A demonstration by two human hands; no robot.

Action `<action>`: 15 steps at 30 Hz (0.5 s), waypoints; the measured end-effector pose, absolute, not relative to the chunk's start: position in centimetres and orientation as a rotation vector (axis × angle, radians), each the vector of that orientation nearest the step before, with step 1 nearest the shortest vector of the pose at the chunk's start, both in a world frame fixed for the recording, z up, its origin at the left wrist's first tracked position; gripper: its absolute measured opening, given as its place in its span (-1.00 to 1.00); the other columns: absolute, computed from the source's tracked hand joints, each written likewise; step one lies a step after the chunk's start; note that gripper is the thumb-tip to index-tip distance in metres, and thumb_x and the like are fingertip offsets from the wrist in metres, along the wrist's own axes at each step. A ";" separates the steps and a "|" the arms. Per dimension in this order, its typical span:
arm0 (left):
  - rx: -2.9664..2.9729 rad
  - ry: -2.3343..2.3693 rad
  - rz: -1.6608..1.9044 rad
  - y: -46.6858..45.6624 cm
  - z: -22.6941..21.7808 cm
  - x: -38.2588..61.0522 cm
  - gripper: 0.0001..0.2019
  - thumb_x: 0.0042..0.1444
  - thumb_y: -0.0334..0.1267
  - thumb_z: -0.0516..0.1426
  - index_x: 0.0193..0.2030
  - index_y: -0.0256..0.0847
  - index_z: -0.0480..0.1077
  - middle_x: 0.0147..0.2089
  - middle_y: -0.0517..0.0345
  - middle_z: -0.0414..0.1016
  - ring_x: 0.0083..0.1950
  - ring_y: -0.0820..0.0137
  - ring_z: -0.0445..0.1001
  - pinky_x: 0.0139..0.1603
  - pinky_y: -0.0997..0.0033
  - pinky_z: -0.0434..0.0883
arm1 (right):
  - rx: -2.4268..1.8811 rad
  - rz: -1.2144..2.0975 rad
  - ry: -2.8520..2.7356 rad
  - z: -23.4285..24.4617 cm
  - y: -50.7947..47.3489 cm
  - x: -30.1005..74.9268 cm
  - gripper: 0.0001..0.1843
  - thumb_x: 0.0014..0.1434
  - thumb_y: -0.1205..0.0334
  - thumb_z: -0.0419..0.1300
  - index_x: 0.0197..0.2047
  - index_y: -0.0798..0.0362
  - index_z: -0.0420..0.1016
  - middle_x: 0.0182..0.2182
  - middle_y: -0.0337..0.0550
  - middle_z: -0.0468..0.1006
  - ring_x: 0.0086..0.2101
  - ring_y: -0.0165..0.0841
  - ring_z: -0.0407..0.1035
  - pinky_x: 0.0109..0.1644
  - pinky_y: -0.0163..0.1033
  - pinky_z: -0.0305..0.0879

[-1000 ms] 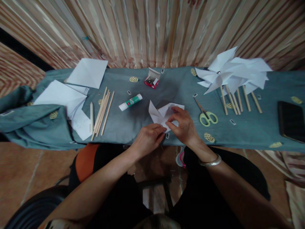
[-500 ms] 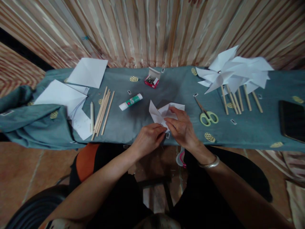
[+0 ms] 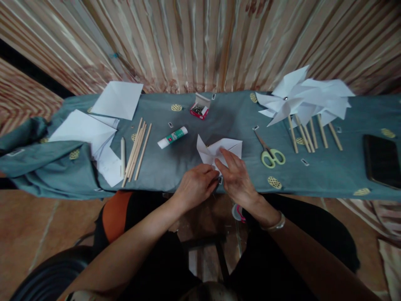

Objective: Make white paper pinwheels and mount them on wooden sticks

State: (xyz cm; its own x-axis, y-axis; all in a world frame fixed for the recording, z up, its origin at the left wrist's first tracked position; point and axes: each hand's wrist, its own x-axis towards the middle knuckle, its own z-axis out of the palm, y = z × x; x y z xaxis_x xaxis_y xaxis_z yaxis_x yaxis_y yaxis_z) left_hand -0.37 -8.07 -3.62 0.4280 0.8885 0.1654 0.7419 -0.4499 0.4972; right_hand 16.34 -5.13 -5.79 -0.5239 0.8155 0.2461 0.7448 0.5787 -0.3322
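A partly folded white paper pinwheel (image 3: 221,149) lies on the teal cloth near the table's front edge. My left hand (image 3: 196,187) is curled against its near corner, fingers closed on the paper. My right hand (image 3: 235,174) lies across the paper's near right part, fingers pressing a flap towards the centre. A green and white glue stick (image 3: 172,137) lies just left of the paper. Green-handled scissors (image 3: 269,152) lie just right of it.
Loose wooden sticks (image 3: 137,151) and white paper sheets (image 3: 84,130) lie at the left. A small red box of pins (image 3: 199,108) stands at the back. Finished white pinwheels on sticks (image 3: 305,104) lie at the right, with a black phone (image 3: 381,160) at the far right.
My right hand has slid back towards me over the paper, uncovering more of its far flap. My left hand has stayed at the near corner. The view has tilted slightly.
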 end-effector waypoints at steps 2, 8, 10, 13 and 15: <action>2.378 1.407 0.564 -8.1 -3.6 -0.3 -0.88 0.20 -0.32 0.11 -0.18 -0.25 0.46 -0.27 0.06 0.45 -0.21 0.31 0.46 -0.18 0.33 0.44 | -1.273 0.229 -2.456 -5.9 -5.2 16.3 -0.55 0.18 0.51 0.01 0.10 0.05 0.40 0.27 0.07 0.28 0.19 0.01 0.22 0.15 0.13 0.25; 2.424 1.408 0.559 -7.9 -3.5 -0.2 -0.88 0.22 -0.32 0.08 -0.20 -0.23 0.45 -0.27 0.07 0.42 -0.21 0.31 0.42 -0.17 0.33 0.41 | -1.265 0.288 -2.413 -6.1 -5.1 16.2 -0.55 0.20 0.49 -0.03 0.11 0.07 0.40 0.28 0.08 0.27 0.23 -0.07 0.17 0.20 0.10 0.20; 2.428 1.411 0.565 -7.9 -3.5 -0.2 -0.89 0.22 -0.32 0.09 -0.21 -0.23 0.45 -0.27 0.07 0.42 -0.20 0.31 0.42 -0.17 0.33 0.41 | -1.247 0.292 -2.389 -6.2 -5.0 16.2 -0.56 0.22 0.47 -0.04 0.10 0.03 0.40 0.28 0.04 0.27 0.23 -0.09 0.16 0.20 0.12 0.20; 2.436 1.409 0.577 -7.9 -3.6 -0.2 -0.89 0.22 -0.33 0.09 -0.22 -0.24 0.45 -0.27 0.07 0.42 -0.20 0.31 0.42 -0.17 0.32 0.42 | -1.232 0.297 -2.368 -6.0 -4.8 16.4 -0.59 0.22 0.44 -0.03 0.06 -0.01 0.44 0.28 0.00 0.27 0.23 -0.10 0.16 0.18 0.12 0.22; 2.442 1.409 0.583 -7.9 -3.7 -0.2 -0.88 0.23 -0.32 0.09 -0.20 -0.24 0.46 -0.26 0.06 0.43 -0.20 0.31 0.43 -0.16 0.31 0.42 | -1.225 0.314 -2.354 -5.8 -4.6 16.6 -0.57 0.19 0.45 -0.04 0.04 -0.03 0.46 0.28 -0.04 0.27 0.23 -0.10 0.16 0.20 0.12 0.21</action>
State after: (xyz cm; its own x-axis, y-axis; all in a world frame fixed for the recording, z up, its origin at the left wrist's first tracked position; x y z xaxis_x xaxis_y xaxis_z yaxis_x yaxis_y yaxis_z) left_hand -0.20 -7.90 -3.75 0.4486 0.8686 0.2105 0.7637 -0.4949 0.4146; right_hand 16.62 -4.61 -5.83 -0.4941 0.8171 0.2970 0.7109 0.5764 -0.4030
